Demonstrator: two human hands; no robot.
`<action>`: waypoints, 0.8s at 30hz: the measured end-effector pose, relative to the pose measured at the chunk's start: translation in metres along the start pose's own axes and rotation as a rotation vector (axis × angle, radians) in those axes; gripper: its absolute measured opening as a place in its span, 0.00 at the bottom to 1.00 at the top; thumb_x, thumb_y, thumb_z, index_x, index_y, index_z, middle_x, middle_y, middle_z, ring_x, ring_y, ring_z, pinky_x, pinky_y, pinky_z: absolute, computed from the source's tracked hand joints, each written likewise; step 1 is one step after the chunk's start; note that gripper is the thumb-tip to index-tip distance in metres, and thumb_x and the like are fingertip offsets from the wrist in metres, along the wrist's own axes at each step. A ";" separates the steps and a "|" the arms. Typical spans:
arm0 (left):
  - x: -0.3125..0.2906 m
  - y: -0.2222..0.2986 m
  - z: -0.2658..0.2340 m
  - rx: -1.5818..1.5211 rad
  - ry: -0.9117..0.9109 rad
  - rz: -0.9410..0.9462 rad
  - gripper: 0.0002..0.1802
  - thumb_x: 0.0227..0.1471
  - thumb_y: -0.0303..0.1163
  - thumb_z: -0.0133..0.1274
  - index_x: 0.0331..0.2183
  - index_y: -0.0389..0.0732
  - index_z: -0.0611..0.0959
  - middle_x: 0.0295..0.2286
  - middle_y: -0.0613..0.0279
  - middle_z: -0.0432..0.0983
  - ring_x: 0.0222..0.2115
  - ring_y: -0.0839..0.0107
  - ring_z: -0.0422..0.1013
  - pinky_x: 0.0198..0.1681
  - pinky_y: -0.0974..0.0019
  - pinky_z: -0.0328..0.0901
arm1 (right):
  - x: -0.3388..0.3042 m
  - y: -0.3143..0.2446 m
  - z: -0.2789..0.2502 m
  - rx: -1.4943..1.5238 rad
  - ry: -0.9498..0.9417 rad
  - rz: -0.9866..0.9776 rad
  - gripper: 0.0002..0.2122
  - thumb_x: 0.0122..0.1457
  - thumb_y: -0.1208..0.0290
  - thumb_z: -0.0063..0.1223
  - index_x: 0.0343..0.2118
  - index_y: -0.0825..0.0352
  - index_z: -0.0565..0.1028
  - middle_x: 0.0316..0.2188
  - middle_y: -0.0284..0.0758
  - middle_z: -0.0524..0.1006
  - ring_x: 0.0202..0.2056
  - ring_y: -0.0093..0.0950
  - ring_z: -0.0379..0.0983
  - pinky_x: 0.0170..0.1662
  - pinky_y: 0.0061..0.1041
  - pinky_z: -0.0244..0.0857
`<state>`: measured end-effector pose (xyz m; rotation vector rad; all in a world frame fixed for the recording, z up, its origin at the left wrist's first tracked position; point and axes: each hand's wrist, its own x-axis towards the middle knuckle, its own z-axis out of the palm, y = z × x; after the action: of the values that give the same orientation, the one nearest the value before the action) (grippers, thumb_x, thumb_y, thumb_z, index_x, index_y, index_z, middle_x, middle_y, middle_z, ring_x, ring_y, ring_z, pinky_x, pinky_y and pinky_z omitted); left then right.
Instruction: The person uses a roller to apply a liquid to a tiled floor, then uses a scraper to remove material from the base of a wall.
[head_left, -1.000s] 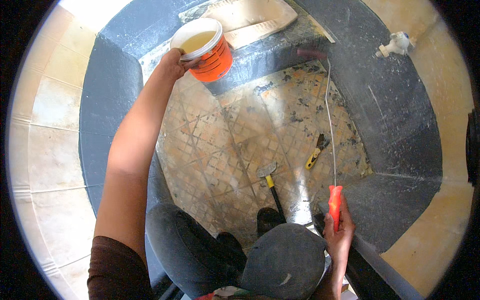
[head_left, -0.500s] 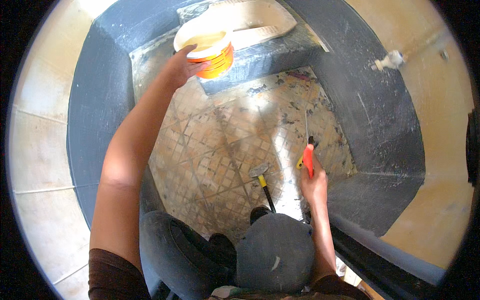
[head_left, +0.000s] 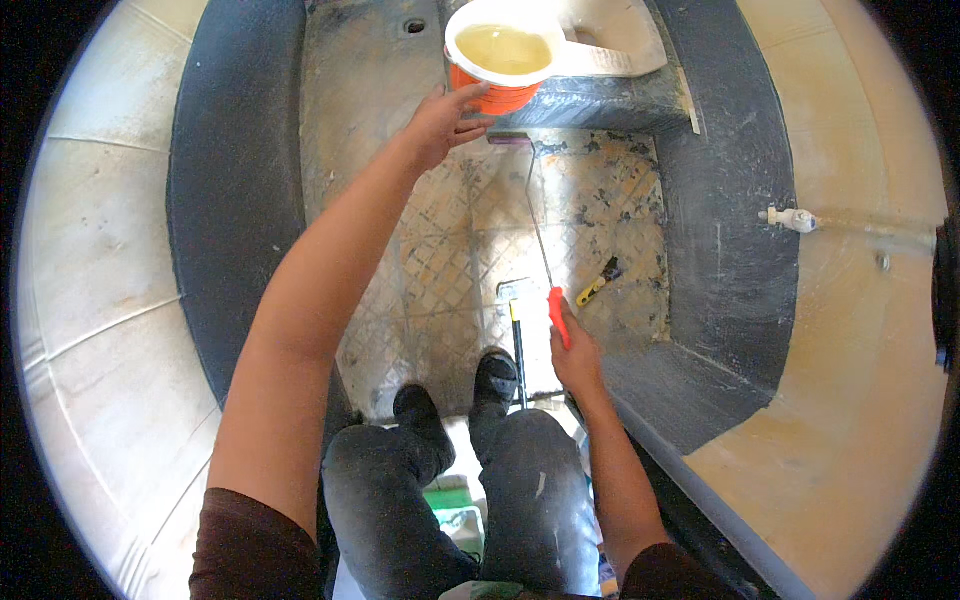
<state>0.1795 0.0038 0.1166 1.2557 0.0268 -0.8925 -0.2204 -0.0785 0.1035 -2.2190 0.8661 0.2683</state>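
My right hand is closed round the red handle of a paint roller. Its long thin metal rod reaches away from me to a dark purple roller head near the foot of the raised step. My left hand is stretched out at the near left side of an orange bucket with a white rim. Its fingers are apart, some at the bucket's side, not wrapped round it. Pale yellowish liquid stands in the bucket, which is at the front of the step beside the white squat toilet pan.
A yellow and black utility knife lies on the worn tiled floor. Close to my shoe is a tool with a black and yellow handle. Dark grey coating covers the lower walls; a white tap juts out at right. A drain hole is at the back.
The bucket now sits further right in view, and my left thumb is off its rim. The roller head has come into plain sight. The utility knife is now clear of my right hand.
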 end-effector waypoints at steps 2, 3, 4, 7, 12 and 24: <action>-0.030 -0.002 -0.008 -0.111 0.033 -0.011 0.41 0.62 0.47 0.50 0.64 0.35 0.52 0.57 0.39 0.64 0.52 0.53 0.71 0.54 0.56 0.69 | 0.003 0.005 0.013 0.003 -0.037 -0.014 0.29 0.63 0.70 0.47 0.68 0.54 0.56 0.37 0.58 0.78 0.40 0.52 0.78 0.45 0.45 0.70; -0.046 -0.008 -0.016 -0.166 0.053 -0.017 0.40 0.63 0.47 0.48 0.64 0.35 0.52 0.57 0.39 0.63 0.53 0.52 0.70 0.55 0.56 0.68 | -0.004 -0.002 0.010 -0.016 -0.084 0.032 0.29 0.63 0.70 0.47 0.68 0.54 0.56 0.37 0.58 0.78 0.39 0.52 0.78 0.44 0.45 0.70; -0.069 -0.018 -0.026 -0.269 0.068 -0.028 0.45 0.60 0.44 0.52 0.66 0.36 0.46 0.58 0.38 0.62 0.52 0.52 0.71 0.55 0.57 0.68 | -0.012 -0.008 0.007 -0.035 -0.132 0.078 0.29 0.63 0.69 0.46 0.68 0.54 0.56 0.36 0.59 0.78 0.39 0.52 0.78 0.43 0.44 0.70; -0.150 -0.076 -0.030 -0.379 0.144 -0.091 0.46 0.60 0.39 0.53 0.67 0.39 0.44 0.56 0.39 0.66 0.52 0.53 0.72 0.56 0.57 0.67 | -0.046 -0.008 -0.029 0.035 -0.128 0.085 0.28 0.64 0.68 0.46 0.67 0.57 0.58 0.41 0.59 0.77 0.43 0.53 0.76 0.46 0.44 0.69; -0.357 -0.156 0.010 -0.367 0.461 -0.363 0.39 0.57 0.34 0.54 0.65 0.37 0.57 0.49 0.47 0.74 0.47 0.58 0.75 0.50 0.60 0.70 | -0.103 0.004 -0.134 -0.234 -0.349 0.350 0.22 0.65 0.65 0.47 0.61 0.62 0.68 0.57 0.48 0.71 0.57 0.43 0.69 0.58 0.34 0.62; -0.470 -0.293 0.085 -0.128 0.291 -0.687 0.42 0.55 0.44 0.60 0.62 0.33 0.63 0.39 0.50 0.82 0.39 0.67 0.78 0.45 0.67 0.68 | 0.103 0.028 -0.155 -0.569 -0.404 -0.076 0.20 0.63 0.69 0.50 0.59 0.61 0.71 0.43 0.48 0.79 0.44 0.40 0.78 0.49 0.32 0.67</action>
<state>-0.3486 0.1907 0.1350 1.2600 0.7730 -1.2558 -0.1717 -0.2527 0.1551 -2.5632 0.5201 0.9898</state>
